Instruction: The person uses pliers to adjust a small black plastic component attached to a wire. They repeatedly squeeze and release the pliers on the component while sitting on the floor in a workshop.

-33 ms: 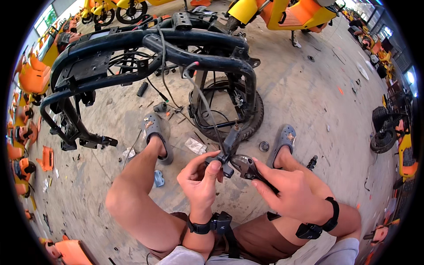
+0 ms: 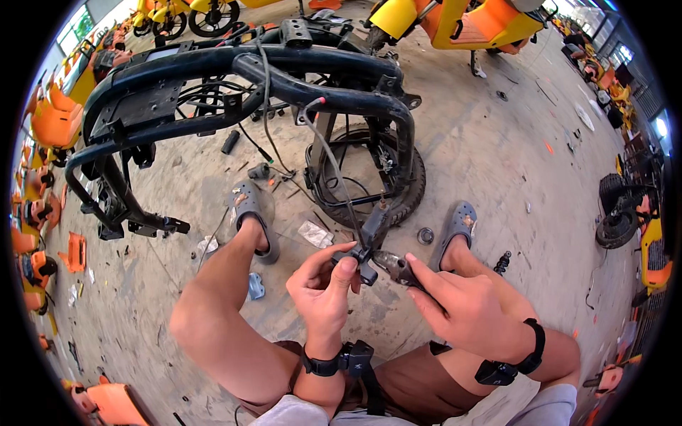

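Black part [image 2: 368, 274] in the left hand [image 2: 320, 290], metal tool [image 2: 395, 268] in the right hand [image 2: 462, 304]

I have the left hand pinching the black part between thumb and fingers, low over the floor [image 2: 568, 213] and between the person's knees. The right hand is wrapped around the metal tool, fingers closed on its handle end; the tool's head points left, right up by the black part (from where I sit, I cannot tell whether the tip touches it). A thin cable [image 2: 330, 157] runs down from the black frame [image 2: 320, 96] to the black part. I see the frame on the far left, with a tyre [image 2: 413, 195] under its right end. Nearer, a blue piece [image 2: 256, 287] lies left of the left hand, and a dark ring [image 2: 425, 235] lies just left of the right clog [image 2: 463, 219]. Far right of the frame stands a yellow-and-orange scooter [image 2: 477, 35].
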`<state>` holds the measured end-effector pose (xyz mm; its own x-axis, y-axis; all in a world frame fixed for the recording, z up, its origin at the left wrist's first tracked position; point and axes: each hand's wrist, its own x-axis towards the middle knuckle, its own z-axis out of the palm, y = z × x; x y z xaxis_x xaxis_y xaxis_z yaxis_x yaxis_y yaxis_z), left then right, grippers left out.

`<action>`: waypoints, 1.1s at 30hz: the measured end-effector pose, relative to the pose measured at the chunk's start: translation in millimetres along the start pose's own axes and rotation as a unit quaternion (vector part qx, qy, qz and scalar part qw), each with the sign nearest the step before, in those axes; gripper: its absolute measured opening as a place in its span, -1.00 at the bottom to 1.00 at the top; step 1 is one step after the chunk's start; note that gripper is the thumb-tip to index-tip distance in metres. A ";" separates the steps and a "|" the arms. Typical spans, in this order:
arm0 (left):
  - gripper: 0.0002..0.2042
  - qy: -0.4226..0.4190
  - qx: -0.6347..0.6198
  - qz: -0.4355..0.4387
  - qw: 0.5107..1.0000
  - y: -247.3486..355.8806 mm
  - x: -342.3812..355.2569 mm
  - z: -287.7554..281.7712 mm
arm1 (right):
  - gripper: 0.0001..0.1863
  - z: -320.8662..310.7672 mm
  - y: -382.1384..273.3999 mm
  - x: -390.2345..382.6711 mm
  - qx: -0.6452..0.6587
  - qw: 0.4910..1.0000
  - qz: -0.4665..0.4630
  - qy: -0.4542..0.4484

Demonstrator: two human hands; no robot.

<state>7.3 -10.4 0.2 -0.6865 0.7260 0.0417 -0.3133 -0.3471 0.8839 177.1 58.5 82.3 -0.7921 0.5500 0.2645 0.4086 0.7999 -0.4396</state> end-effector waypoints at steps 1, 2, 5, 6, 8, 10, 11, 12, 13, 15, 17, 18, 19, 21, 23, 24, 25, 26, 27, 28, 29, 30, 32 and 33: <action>-0.76 0.003 -0.012 -0.012 1.000 0.9 0.3 -0.4 | -0.50 -1.2 -0.3 1.9 -0.034 0.999 -0.025 0.003; -0.76 -0.003 -0.022 -0.024 0.999 0.3 1.2 -1.0 | -0.49 -4.3 -1.0 4.4 -0.070 0.996 -0.050 0.005; -0.77 -0.014 -0.054 -0.060 0.997 -1.9 3.6 -1.5 | -0.48 -5.5 2.6 6.0 -0.095 0.993 -0.067 0.014; -0.77 -0.013 -0.065 -0.071 0.995 -2.5 3.5 0.2 | -0.48 -5.7 3.7 6.5 -0.092 0.994 -0.064 0.019; -0.77 -0.002 -0.063 -0.080 0.995 -3.5 2.5 2.6 | -0.50 -10.0 2.1 10.2 -0.047 0.998 -0.031 0.000; -0.77 0.014 -0.045 -0.079 0.996 -4.2 3.4 5.0 | -0.52 -14.4 0.8 13.7 -0.016 1.000 -0.011 -0.008; -0.76 0.023 -0.027 -0.077 0.996 -4.4 3.7 5.2 | -0.52 -16.1 0.0 13.6 -0.006 1.000 -0.005 -0.004; -0.76 0.019 -0.038 -0.063 0.997 -4.5 4.6 4.7 | -0.52 -17.1 0.0 13.1 0.003 1.000 0.000 -0.001; -0.76 0.015 -0.048 -0.048 0.998 -4.9 5.6 3.7 | -0.52 -17.9 1.2 10.9 0.052 0.998 0.036 -0.018; -0.73 0.006 -0.055 -0.024 0.998 -7.7 5.4 0.7 | -0.52 -20.2 1.3 7.0 0.179 0.973 0.135 -0.060; -0.68 -0.004 -0.049 -0.001 0.999 -11.3 3.2 -3.1 | -0.51 -27.7 -8.7 15.2 0.344 0.889 0.284 -0.103; -0.67 -0.008 -0.054 0.003 0.998 -11.8 2.6 -3.2 | -0.51 -31.5 -12.8 20.0 0.432 0.816 0.363 -0.126; -0.66 -0.011 -0.060 0.007 0.998 -12.2 2.0 -3.3 | -0.51 -32.7 -11.7 20.9 0.452 0.803 0.363 -0.138; -0.64 -0.015 -0.064 0.017 0.998 -10.7 1.9 -3.4 | -0.51 -35.0 -10.4 23.0 0.492 0.777 0.358 -0.164; -0.64 -0.019 -0.064 0.024 0.998 -9.7 1.8 -2.8 | -0.52 -34.7 -10.8 24.4 0.501 0.768 0.360 -0.171; -0.64 -0.019 -0.066 0.024 0.997 -9.9 1.7 -2.4 | -0.52 -34.6 -11.1 25.0 0.506 0.764 0.361 -0.174; -0.63 -0.020 -0.068 0.025 0.997 -10.1 1.5 -2.0 | -0.52 -34.7 -11.4 26.1 0.504 0.763 0.364 -0.177; -0.62 -0.020 -0.069 0.025 0.997 -10.1 1.1 -2.2 | -0.52 -34.4 -12.0 27.3 0.503 0.761 0.367 -0.181; -0.62 -0.021 -0.069 0.028 0.997 -10.2 0.9 -2.5 | -0.52 -34.5 -12.3 28.0 0.502 0.760 0.370 -0.184; -0.61 -0.021 -0.069 0.030 0.997 -10.5 0.8 -3.0 | -0.52 -34.6 -12.2 28.2 0.504 0.756 0.373 -0.186; -0.60 -0.022 -0.069 0.033 0.997 -10.9 0.7 -3.5 | -0.52 -34.7 -12.1 28.3 0.507 0.753 0.375 -0.188; -0.60 -0.021 -0.058 0.033 0.998 -10.8 0.6 -4.2 | -0.52 -34.7 -11.9 28.4 0.509 0.750 0.378 -0.190; -0.58 -0.018 -0.035 0.033 0.999 -9.8 0.0 -5.6 | -0.52 -35.0 -10.9 28.4 0.523 0.736 0.386 -0.190; -0.63 -0.013 -0.033 0.039 0.999 -9.3 0.1 -5.3 | -0.52 -34.8 -10.5 28.5 0.529 0.730 0.389 -0.190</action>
<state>6.7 -10.2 -10.5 -0.6933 0.7102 0.1224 -0.3030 -0.4415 0.8446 166.0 74.1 124.4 -0.6574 0.4719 -0.5874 0.3818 -0.4635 -0.7996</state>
